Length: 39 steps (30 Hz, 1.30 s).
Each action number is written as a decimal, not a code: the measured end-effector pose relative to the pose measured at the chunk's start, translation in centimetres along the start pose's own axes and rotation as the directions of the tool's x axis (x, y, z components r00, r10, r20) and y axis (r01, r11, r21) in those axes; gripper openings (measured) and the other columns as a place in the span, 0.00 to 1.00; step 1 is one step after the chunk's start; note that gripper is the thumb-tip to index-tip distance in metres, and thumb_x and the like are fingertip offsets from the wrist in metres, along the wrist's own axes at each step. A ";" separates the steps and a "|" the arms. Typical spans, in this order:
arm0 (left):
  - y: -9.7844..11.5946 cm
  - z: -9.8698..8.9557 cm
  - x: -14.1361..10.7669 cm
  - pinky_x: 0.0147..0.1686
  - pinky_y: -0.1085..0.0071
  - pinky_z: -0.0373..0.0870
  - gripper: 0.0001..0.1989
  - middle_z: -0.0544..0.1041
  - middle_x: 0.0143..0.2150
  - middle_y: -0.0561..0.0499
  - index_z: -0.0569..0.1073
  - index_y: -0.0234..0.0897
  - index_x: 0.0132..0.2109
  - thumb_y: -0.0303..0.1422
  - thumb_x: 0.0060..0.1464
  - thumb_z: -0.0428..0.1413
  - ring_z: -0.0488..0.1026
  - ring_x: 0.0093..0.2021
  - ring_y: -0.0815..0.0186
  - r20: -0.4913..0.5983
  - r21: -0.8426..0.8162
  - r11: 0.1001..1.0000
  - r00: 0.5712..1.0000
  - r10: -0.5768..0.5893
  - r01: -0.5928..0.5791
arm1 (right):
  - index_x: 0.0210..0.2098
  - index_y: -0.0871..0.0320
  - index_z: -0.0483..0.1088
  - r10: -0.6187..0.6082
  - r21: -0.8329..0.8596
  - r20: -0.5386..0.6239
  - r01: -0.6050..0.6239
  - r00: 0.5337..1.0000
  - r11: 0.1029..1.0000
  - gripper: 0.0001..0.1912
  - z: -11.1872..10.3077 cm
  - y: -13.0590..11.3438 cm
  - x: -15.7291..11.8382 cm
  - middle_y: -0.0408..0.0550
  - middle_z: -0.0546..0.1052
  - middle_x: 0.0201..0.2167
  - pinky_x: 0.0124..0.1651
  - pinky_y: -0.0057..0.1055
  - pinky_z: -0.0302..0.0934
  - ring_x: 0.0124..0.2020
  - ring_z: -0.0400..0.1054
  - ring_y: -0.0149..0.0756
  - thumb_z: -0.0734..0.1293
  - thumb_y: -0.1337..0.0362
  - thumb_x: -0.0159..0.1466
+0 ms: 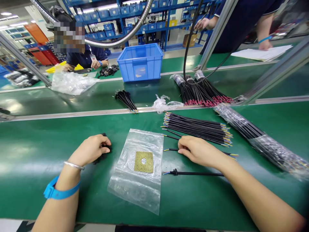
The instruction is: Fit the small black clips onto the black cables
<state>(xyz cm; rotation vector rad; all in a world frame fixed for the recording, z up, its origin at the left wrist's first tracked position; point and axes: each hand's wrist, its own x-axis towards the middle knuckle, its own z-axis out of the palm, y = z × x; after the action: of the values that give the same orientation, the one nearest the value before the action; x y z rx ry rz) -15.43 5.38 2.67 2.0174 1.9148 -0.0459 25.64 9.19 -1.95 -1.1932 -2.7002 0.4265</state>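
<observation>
At right fingers (184, 141), black cable (173, 149), end pointing left

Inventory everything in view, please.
worktop: one, green, foreground
clear bag: one, colourless, between hands
holed pad: one, yellowish, within bag outline
small parts: uncounted, black, by left hand
loose cables: many, black, right of bag
fitted cable: one, black, foreground
wrapped bundle: one, black, right
red-ended bundles: about three, black, beyond worktop
short cables: one bunch, black, beyond bag
clear plastic: two pieces, colourless, midground
bin: one, blue, centre back
papers: uncounted, white, upper right
coworkers: two, blue shirts, across bench
shelving: uncounted, blue, background
metal frame: uncounted, silver, both sides
metal hose: one, silver, overhead
wristband: one, blue, left wrist
bangle: one, silver, same wrist
left hand: one, bare, at small parts
right hand: one, bare, at loose cable
</observation>
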 end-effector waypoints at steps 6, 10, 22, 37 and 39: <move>1.6 0.1 -0.2 0.38 0.67 0.73 0.10 0.80 0.39 0.46 0.82 0.38 0.36 0.39 0.53 0.60 0.76 0.33 0.62 -0.161 -0.344 0.936 0.987 0.015 -0.070 | 0.42 0.58 0.65 0.088 -0.031 -0.155 -0.094 0.984 0.995 0.10 1.1 0.9 0.8 0.50 0.71 0.38 0.38 0.32 0.62 0.36 0.69 0.37 0.54 0.66 0.70; 4.8 1.9 -0.3 0.36 0.68 0.77 0.12 0.80 0.39 0.46 0.82 0.35 0.38 0.37 0.46 0.66 0.79 0.33 0.63 -0.070 -0.828 0.557 0.998 0.010 -0.063 | 0.50 0.60 0.66 0.136 -0.046 -0.230 -0.150 0.964 0.988 0.15 2.5 2.1 2.0 0.57 0.69 0.47 0.39 0.36 0.64 0.42 0.70 0.44 0.55 0.64 0.68; 8.7 6.0 -0.5 0.33 0.71 0.78 0.15 0.82 0.29 0.48 0.77 0.31 0.41 0.38 0.51 0.65 0.80 0.30 0.66 0.012 -0.960 0.279 0.997 0.073 -0.009 | 0.46 0.55 0.68 0.003 -0.251 -0.333 -0.092 0.943 0.964 0.17 -1.3 -0.2 -1.8 0.48 0.78 0.41 0.32 0.34 0.61 0.36 0.74 0.40 0.54 0.53 0.71; 10.2 7.5 -1.4 0.33 0.70 0.74 0.09 0.81 0.33 0.46 0.79 0.35 0.44 0.32 0.57 0.58 0.77 0.31 0.66 -0.216 -0.626 0.699 0.938 0.270 -0.346 | 0.41 0.59 0.66 -0.189 -0.103 -0.473 0.159 0.861 0.982 0.05 0.2 -5.4 -1.3 0.46 0.75 0.33 0.36 0.29 0.61 0.32 0.71 0.33 0.59 0.68 0.69; 10.3 7.6 -1.3 0.37 0.69 0.73 0.08 0.81 0.36 0.46 0.79 0.36 0.42 0.30 0.59 0.56 0.77 0.35 0.65 -0.354 -0.424 0.754 0.858 0.372 -0.501 | 0.40 0.59 0.66 -0.186 -0.078 -0.445 0.169 0.876 0.983 0.06 0.3 -5.5 -1.3 0.45 0.74 0.31 0.34 0.30 0.60 0.30 0.69 0.33 0.58 0.68 0.69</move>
<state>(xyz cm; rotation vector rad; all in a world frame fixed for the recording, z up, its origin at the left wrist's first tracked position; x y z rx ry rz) -3.88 1.80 -1.74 2.0930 1.3128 0.7872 22.60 4.59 -0.54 -0.9005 -2.3849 0.0587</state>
